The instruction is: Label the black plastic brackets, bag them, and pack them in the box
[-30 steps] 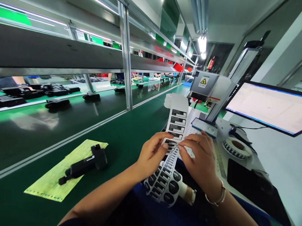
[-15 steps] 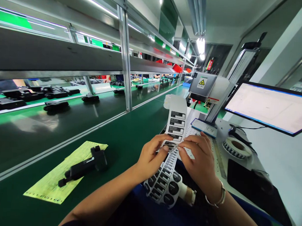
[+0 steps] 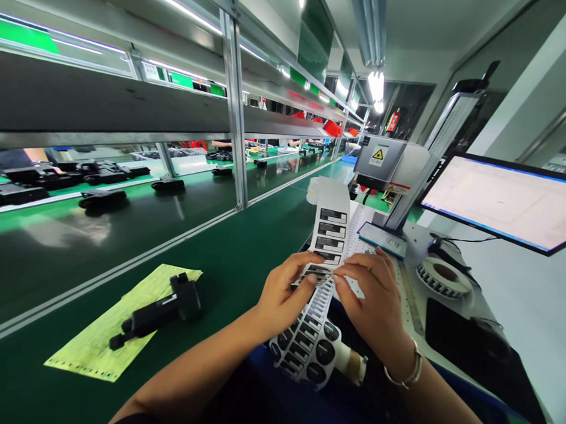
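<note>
A white strip of labels (image 3: 331, 230) with black rectangular prints hangs down in front of me. My left hand (image 3: 289, 290) pinches the strip's lower part between thumb and fingers. At its right edge my right hand (image 3: 375, 297) has thumb and forefinger closed on the strip, beside the left fingertips; whether a label corner is lifted there is too small to tell. Below both hands hangs a roll of labels (image 3: 305, 353) with round and rectangular black prints. A black handle-like device (image 3: 163, 310) lies on a yellow sheet (image 3: 84, 347) to the left.
Behind the left bench edge runs a dark conveyor (image 3: 198, 224) carrying black parts (image 3: 103, 198). On the right are a marking machine (image 3: 383, 160) with a warning sign, a monitor (image 3: 503, 200), another label roll (image 3: 442, 278) and a mouse (image 3: 493, 340) on a black pad.
The black parts on the conveyor have shifted slightly left. Both hands keep their grip on the label strip in nearly the same place.
</note>
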A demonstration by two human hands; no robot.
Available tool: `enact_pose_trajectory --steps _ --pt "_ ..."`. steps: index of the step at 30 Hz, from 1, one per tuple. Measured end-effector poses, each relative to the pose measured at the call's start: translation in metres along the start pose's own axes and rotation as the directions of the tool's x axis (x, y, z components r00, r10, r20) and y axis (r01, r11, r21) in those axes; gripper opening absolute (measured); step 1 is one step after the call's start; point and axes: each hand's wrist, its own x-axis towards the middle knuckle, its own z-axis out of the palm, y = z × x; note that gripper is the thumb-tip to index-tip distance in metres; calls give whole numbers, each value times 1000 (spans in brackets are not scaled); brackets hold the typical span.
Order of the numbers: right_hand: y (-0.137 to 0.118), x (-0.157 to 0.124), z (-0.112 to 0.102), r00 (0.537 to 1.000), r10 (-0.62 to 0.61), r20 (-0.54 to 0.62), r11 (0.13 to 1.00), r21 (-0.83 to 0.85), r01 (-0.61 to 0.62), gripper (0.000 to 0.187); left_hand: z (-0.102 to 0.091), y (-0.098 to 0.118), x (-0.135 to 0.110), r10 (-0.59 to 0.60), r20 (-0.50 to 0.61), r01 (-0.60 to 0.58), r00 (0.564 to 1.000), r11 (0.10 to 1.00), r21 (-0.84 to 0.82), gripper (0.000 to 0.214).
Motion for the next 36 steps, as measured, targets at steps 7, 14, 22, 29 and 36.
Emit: enact_pose_trajectory --steps 7,14,22,29,36 --pt "0 0 1 1000 -6 -4 1000 -5 6 11 1 -3 -2 10 4 -10 1000 999 -34 21" --pt "3 -4 6 1000 1 11 1000 29 -1 9 0 -6 -2 -6 7 6 1000 1000 -4 21" --pt "9 -7 14 999 4 44 999 44 -5 7 0 -13 -2 -13 9 13 1000 999 35 24" --pt "10 -9 17 999 -10 37 998 59 8 9 -1 -17 -1 4 -16 -3 1000 997 78 18" --pt "9 -9 19 999 -20 29 998 62 19 9 -2 -20 -2 48 -45 -42 998 990 133 17"
